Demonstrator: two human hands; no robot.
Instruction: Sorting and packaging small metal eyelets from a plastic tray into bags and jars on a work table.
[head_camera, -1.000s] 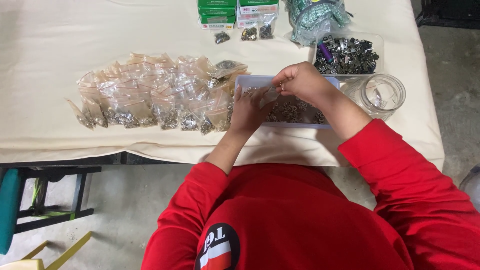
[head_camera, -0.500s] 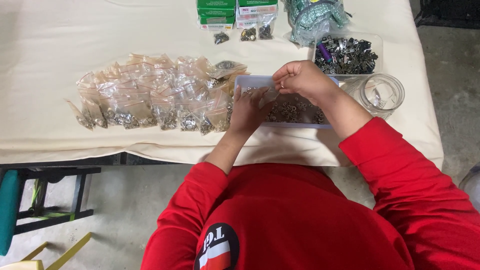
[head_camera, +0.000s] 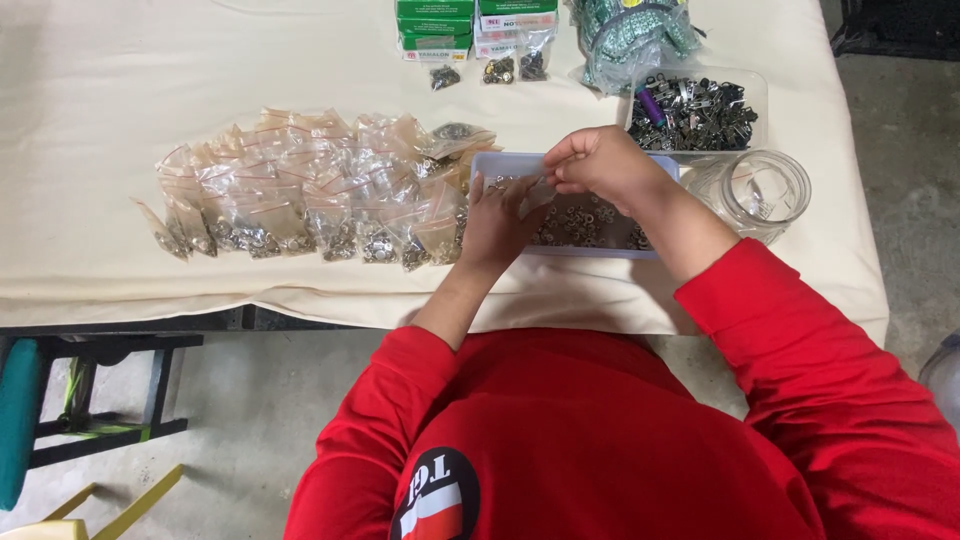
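Hands hide tray (head_camera: 660, 250) contents, perhaps.
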